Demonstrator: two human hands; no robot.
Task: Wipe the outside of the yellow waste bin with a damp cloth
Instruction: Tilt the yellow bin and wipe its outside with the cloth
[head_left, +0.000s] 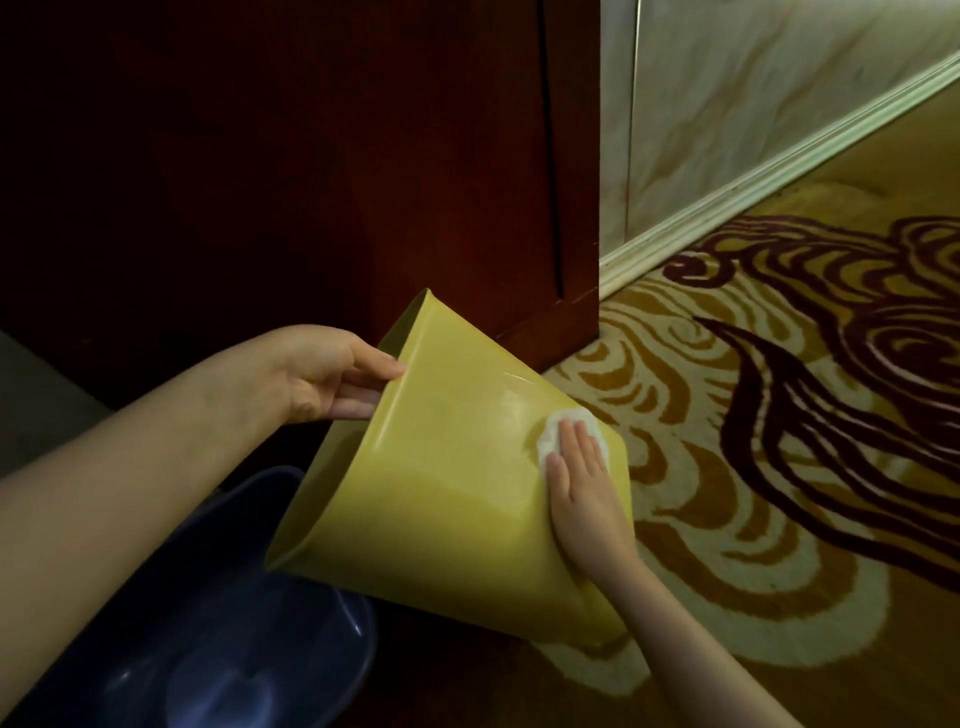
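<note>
The yellow waste bin (441, 483) is tipped on its side in the middle of the view, its open rim to the left and its base to the right. My left hand (332, 371) grips the upper part of the rim, fingers curled over the edge. My right hand (582, 483) lies flat on the bin's outer wall near the base. Under its fingers it presses a small white cloth (556, 428), which shows above and beside the fingertips. The wall near the cloth has a wet sheen.
A dark blue basin (218, 639) sits on the floor under the bin's rim, at the lower left. A dark red wooden cabinet (363, 156) stands behind. The patterned carpet (779, 467) spreads to the right, bordered by a pale wall with a white skirting board (779, 166).
</note>
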